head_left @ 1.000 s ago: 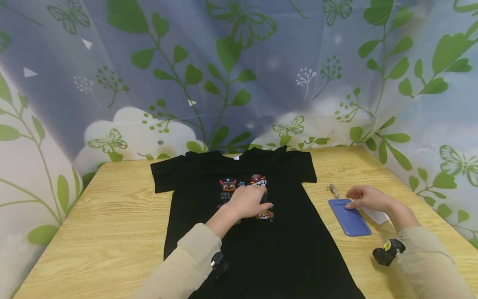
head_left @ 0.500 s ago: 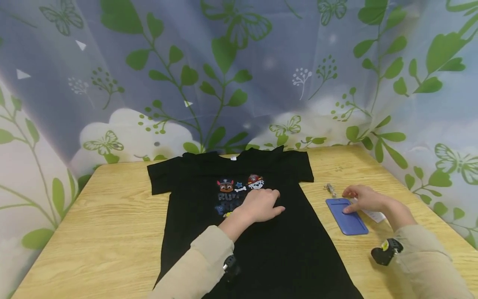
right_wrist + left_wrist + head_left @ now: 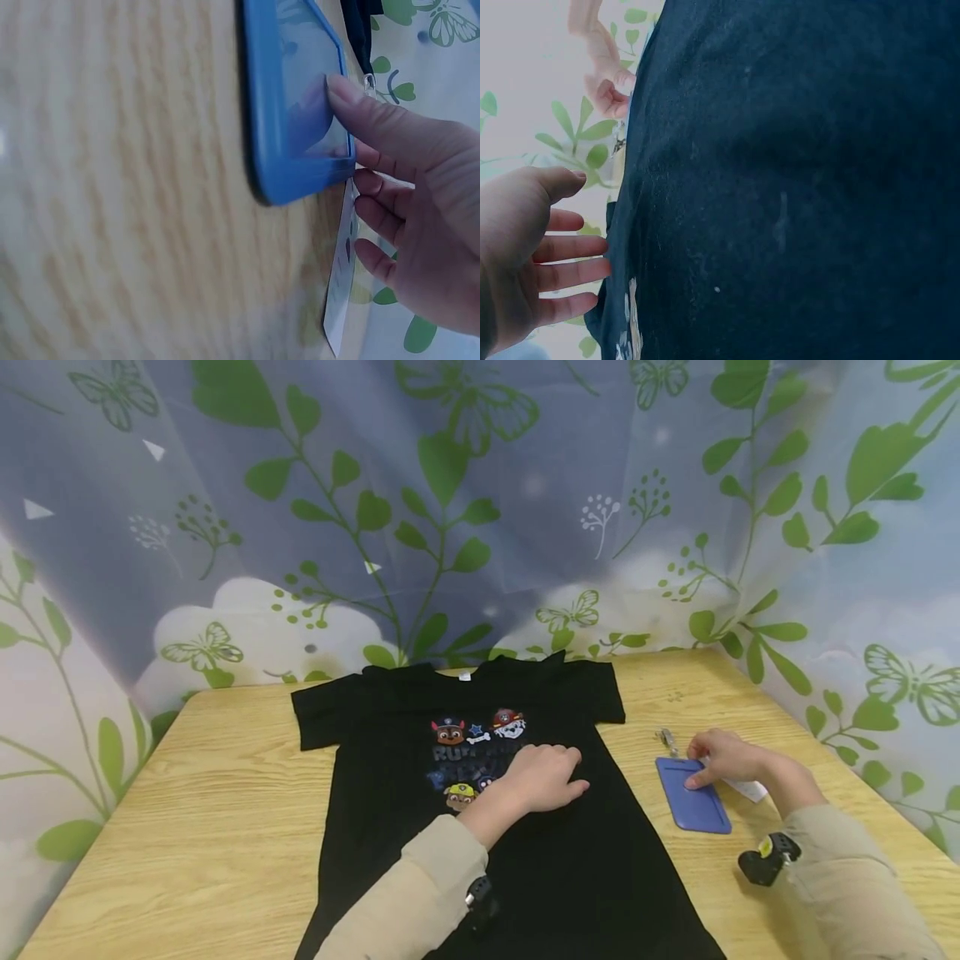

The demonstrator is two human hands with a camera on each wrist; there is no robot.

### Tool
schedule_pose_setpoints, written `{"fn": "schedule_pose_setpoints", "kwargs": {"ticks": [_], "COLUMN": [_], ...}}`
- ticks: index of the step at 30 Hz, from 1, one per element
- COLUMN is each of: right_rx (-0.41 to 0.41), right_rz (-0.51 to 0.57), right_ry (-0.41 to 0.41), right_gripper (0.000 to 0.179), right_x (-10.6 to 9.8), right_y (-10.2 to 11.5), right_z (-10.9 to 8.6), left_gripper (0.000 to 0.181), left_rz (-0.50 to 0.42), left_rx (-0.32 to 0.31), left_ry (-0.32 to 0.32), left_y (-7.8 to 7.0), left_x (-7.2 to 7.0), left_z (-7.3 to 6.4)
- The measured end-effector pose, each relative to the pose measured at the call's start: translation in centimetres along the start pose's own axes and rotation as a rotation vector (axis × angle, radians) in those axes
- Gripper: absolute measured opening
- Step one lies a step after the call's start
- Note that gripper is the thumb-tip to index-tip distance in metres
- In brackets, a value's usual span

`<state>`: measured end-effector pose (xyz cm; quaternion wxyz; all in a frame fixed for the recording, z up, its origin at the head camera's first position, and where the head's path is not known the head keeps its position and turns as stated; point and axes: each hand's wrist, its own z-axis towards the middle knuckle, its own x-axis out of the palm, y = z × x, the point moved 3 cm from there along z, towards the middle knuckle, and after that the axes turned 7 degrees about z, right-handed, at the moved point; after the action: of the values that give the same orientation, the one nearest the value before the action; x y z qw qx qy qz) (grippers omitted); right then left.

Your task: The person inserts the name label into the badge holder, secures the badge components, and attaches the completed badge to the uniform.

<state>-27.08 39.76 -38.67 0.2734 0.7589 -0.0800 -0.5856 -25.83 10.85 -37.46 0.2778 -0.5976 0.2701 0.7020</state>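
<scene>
A black T-shirt point(image 3: 480, 868) with a printed cartoon-dog design lies spread out, collar away from me. Over the right side of that print is my left hand point(image 3: 543, 778), its fingers extended and loosely bent in the left wrist view, holding nothing. To the right of the shirt lies a blue badge holder point(image 3: 693, 802) with a clear window. My right hand point(image 3: 723, 758) pinches its side edge, thumb on top and fingertips at the edge, as the right wrist view shows. A white card point(image 3: 341, 274) lies beside the holder, below the right hand.
A small metal clip point(image 3: 666, 742) sits at the holder's top end. All of this lies on a wood-grain table point(image 3: 187, 827). A leaf-patterned curtain point(image 3: 337, 527) hangs along the table's back and sides.
My left hand has moved right across the shirt, uncovering more of the print. My right hand has stayed at the badge holder, which has turned slightly.
</scene>
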Motion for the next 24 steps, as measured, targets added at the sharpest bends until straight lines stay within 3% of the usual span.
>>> {"fn": "schedule_pose_setpoints", "kwargs": {"ticks": [8,18,24], "right_rx": [0.034,0.082,0.080], "right_rz": [0.090,0.155,0.212], "right_ry": [0.023,-0.010,-0.032], "right_gripper": [0.040,0.047,0.047], "right_x": [0.0,-0.5,-0.9], "right_y": [0.0,-0.4,-0.3], "right_z": [-0.3,-0.8,-0.9], "left_gripper": [0.034,0.034,0.035], "left_rz": [0.007,-0.011,-0.028], "left_rx": [-0.007,0.015,-0.007], "left_ry": [0.015,0.004,0.012], "left_y": [-0.2,-1.2,-2.0], "left_x": [0.1,-0.1,-0.1], "left_z": [0.2,0.9,1.6]}}
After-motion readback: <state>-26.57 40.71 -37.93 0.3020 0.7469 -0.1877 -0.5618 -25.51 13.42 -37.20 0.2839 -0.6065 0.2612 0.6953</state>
